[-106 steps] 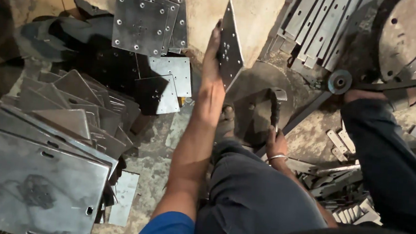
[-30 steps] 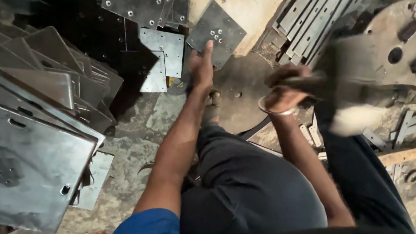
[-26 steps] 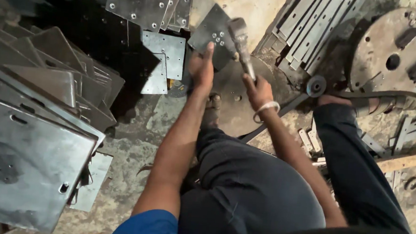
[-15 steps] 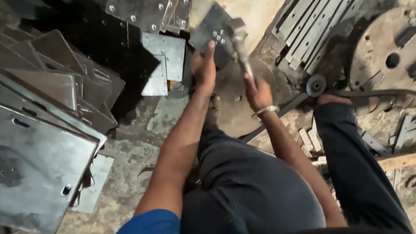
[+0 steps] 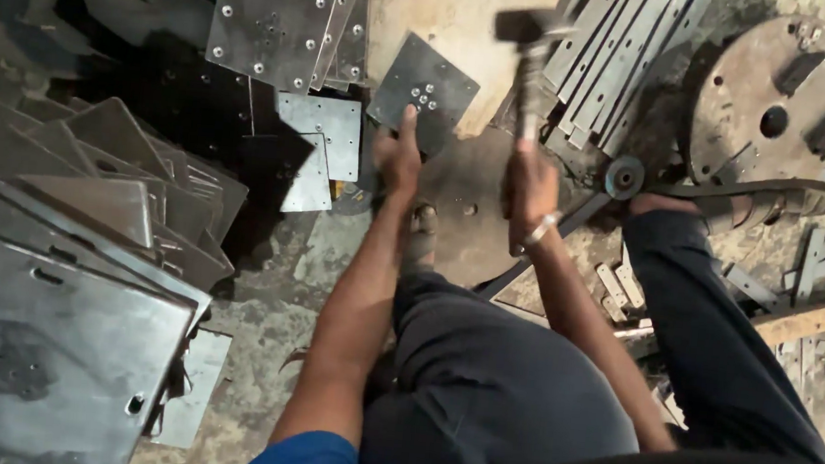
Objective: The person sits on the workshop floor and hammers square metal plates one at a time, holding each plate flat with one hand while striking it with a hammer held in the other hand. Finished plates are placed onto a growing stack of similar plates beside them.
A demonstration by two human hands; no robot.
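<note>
The dark square steel plate with a group of small holes in its middle (image 5: 427, 91) lies on the ground at the far centre of the scene, turned so that it looks like a diamond. Its near corner is under the left hand (image 5: 399, 156), which grasps the plate at that edge, with the thumb pointing to the far side.

Just to the right, the right hand (image 5: 530, 186) is clenched around the handle of a hammer with a dark metal head (image 5: 527, 63). The hammer stands raised, and its head is above the far right edge of the plate, not touching it. A thin light bracelet (image 5: 538, 229) is on the right wrist.

Both arms come from the near side, over the knees in dark trousers (image 5: 488, 388).

Far left of the plate, a stack of grey square plates with bolt holes (image 5: 277, 16) lies flat. Two smaller light grey plates (image 5: 326, 145) lie just beside the left hand. At the near left, a big pile of large grey metal sheets (image 5: 48, 310) leans in layers.

To the right of the hammer, long flat metal strips (image 5: 612, 55) lie side by side. Further right is a rusty round metal disc with holes (image 5: 772, 99).
</note>
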